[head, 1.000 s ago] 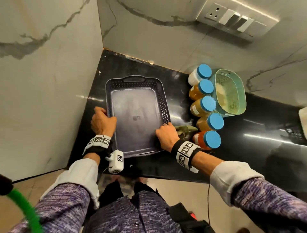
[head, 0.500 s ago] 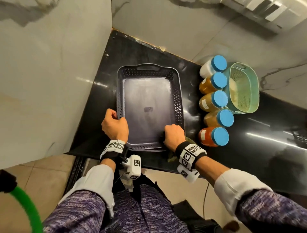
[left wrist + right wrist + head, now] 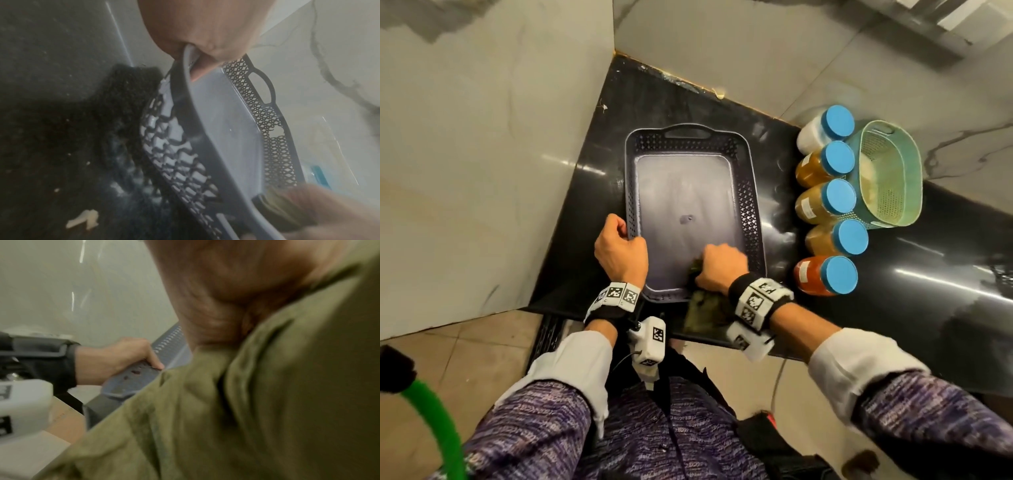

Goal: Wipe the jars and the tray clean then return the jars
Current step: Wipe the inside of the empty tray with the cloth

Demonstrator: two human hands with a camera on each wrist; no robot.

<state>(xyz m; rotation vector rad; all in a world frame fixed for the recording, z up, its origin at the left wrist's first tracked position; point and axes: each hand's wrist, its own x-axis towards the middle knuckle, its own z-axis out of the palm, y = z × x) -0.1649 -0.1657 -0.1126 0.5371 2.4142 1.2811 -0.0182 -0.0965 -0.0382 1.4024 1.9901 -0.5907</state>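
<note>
A grey tray (image 3: 748,192) with perforated walls lies on the black counter (image 3: 592,212) in the corner. My left hand (image 3: 619,251) grips its left rim (image 3: 189,91), thumb inside. My right hand (image 3: 719,269) holds an olive green cloth (image 3: 702,308) bunched at the tray's near right corner, the cloth trailing over the near rim (image 3: 246,402). Several jars with blue lids stand in a row right of the tray: a white one (image 3: 825,132), amber ones (image 3: 822,162) and a red one (image 3: 823,275) nearest me.
A teal perforated basket (image 3: 887,174) stands right of the jars. Marble walls close the counter on the left and back. Crumbs (image 3: 82,220) lie on the counter left of the tray. A green hose (image 3: 431,421) shows at lower left.
My right hand has moved with the cloth from outside the tray's right rim to inside its near right corner. My left hand keeps its grip on the left rim.
</note>
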